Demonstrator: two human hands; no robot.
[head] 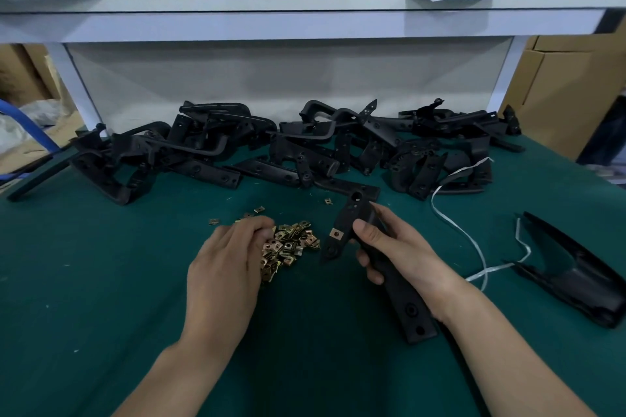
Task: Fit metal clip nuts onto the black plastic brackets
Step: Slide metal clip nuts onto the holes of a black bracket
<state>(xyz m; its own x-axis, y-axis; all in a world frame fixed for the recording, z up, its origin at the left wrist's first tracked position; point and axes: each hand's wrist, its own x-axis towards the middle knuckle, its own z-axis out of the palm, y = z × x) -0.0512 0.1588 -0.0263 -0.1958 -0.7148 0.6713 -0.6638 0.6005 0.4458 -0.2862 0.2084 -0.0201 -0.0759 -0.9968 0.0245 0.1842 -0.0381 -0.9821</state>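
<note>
My right hand [393,247] grips a long black plastic bracket [404,301] at its middle, thumb on top. One brass-coloured clip nut [336,233] sits on a tab of that bracket. A heap of loose metal clip nuts [291,244] lies on the green mat [101,281] just left of the bracket. My left hand [227,267] rests on the left side of the heap with fingers curled into it; whether it holds a nut is hidden.
A long pile of black brackets [288,145] runs across the back of the mat. A large black part [576,271] and a white strap [474,247] lie at the right. A white shelf frame [305,20] overhangs the back. Cardboard boxes [572,78] stand right.
</note>
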